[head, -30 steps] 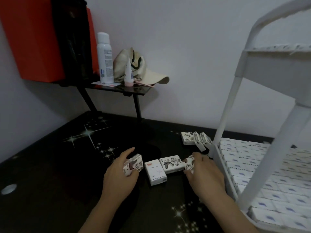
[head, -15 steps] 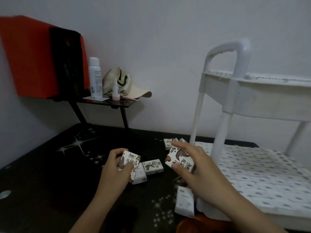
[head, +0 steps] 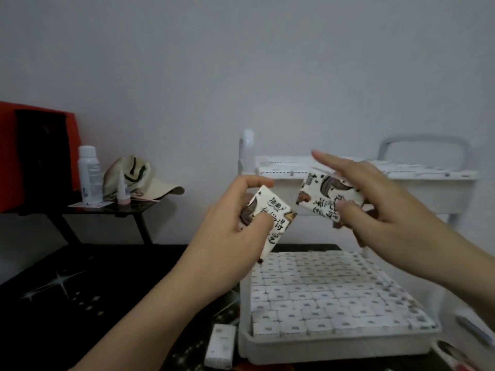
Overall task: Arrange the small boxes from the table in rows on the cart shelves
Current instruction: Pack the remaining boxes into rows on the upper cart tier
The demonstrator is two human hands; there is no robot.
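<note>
White plastic makes up the cart [head: 247,148], which is stood at the right end of the black star-patterned table [head: 80,285]. Its lower shelf [head: 334,349] is packed edge to edge with rows of small boxes [head: 321,293]. The upper shelf [head: 417,194] carries a row along its near edge; the rest of it cannot be made out.

Both hands are raised in front of the cart, near the level of the upper shelf. The left hand [head: 227,236] is closed round a printed box [head: 272,214], with the thumb laid across its face. The right hand [head: 383,210] pinches a second printed box [head: 320,200], with the index finger held straight above it. The two boxes are tilted, close together but apart. One plain white box [head: 221,344] lies on the table just beside the cart's near corner.

The boxes are judged to be light, thin cardboard. They look stiff enough to be carried in one hand, yet liable to dent if squeezed across the broad faces. The smooth printed faces may slip under a light pinch. A hold across the narrow sides is judged best, so that each box can be lowered beside its neighbours and the fingers drawn away without the row being disturbed.
</note>
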